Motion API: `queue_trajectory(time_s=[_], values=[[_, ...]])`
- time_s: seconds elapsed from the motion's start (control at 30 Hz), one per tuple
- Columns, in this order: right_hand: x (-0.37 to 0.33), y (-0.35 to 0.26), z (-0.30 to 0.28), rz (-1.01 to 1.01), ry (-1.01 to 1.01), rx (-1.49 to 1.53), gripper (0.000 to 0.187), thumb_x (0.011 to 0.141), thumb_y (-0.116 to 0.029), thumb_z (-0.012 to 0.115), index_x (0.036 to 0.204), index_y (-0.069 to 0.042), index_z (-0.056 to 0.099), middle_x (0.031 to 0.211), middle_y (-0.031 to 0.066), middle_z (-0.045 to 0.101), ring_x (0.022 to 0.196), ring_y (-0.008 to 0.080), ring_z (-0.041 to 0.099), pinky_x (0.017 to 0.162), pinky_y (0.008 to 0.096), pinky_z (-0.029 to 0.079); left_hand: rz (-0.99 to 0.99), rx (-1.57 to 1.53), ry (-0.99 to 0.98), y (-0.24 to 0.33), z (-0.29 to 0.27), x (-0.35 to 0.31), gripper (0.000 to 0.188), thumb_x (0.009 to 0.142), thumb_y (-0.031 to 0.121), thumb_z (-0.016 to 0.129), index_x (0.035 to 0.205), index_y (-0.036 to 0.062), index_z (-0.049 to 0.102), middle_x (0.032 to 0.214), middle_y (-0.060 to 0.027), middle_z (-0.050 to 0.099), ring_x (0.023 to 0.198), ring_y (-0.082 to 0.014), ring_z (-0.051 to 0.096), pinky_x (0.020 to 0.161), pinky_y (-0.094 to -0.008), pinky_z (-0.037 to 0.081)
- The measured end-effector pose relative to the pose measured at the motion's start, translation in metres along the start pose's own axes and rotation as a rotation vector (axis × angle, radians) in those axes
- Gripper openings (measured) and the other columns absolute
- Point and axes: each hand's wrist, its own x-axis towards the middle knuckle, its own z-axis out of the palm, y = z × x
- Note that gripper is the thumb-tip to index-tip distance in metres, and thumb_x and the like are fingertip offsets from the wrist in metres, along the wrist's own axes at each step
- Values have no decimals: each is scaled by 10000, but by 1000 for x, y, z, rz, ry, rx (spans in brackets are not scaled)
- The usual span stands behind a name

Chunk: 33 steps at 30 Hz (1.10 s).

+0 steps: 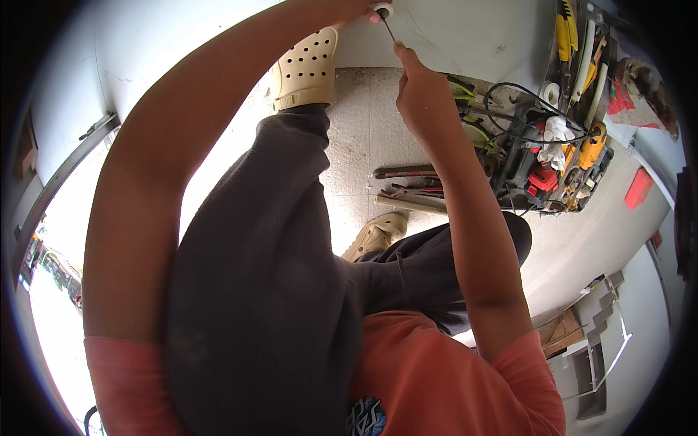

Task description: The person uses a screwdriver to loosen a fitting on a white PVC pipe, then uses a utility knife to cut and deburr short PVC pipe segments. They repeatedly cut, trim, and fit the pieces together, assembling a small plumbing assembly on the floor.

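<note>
At the top edge, my left hand (374,11) is partly cut off. Its fingertips pinch a small round white piece (384,9) with a dark middle, close against the pale panel (465,33). My right hand (424,91) is closed, index finger extended, around a screwdriver (390,30). Only its thin shaft shows, since the fist hides the handle. The shaft's tip meets the white piece or lies just in front of it.
To the right, a tool box (520,163) overflows with tools, a black cable and a yellow power tool (592,145). Pliers with green handles (472,131) lie beside it. Long tools (407,173) rest on the tiled floor. My clog (305,69) stands near the panel.
</note>
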Motion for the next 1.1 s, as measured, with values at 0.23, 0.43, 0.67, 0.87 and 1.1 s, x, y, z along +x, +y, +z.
queue_trajectory(time_s=[0.23,0.43,0.67,0.87,1.1], values=[[11,-1,4,-16,-7,-10,454,967,-29,495,1418,-69,531,836,278,688,780,432,710,680,496,552,13,-22,17,-2,-5,-1,479,1009,439,577,1480,369,529,1319,-118,606,1297,-333,488,1071,-567,355],[10,-5,-1,30,-55,46,499,949,-20,467,1446,-49,505,855,296,692,820,448,713,707,516,558,16,-18,15,-2,-4,-3,489,1006,455,576,1483,366,528,1322,-118,605,1294,-331,490,1071,-560,353],[-2,1,2,-19,-2,-39,434,983,-36,503,1412,-69,557,826,271,694,759,429,708,672,494,545,24,-3,44,-2,-4,-2,473,1003,456,581,1464,359,543,1292,-121,615,1270,-330,503,1060,-566,360],[21,0,9,31,-25,35,533,939,-12,481,1469,-67,493,848,290,695,798,440,715,715,522,556,27,-11,47,-1,-5,-2,464,991,475,590,1439,360,561,1290,-127,619,1263,-334,511,1034,-581,377],[-3,0,5,64,-34,-25,445,976,-31,518,1417,-76,551,802,267,691,747,440,699,668,494,541,-12,-12,-17,0,-7,-1,470,988,460,606,1446,366,555,1301,-125,617,1273,-329,506,1051,-585,365]])
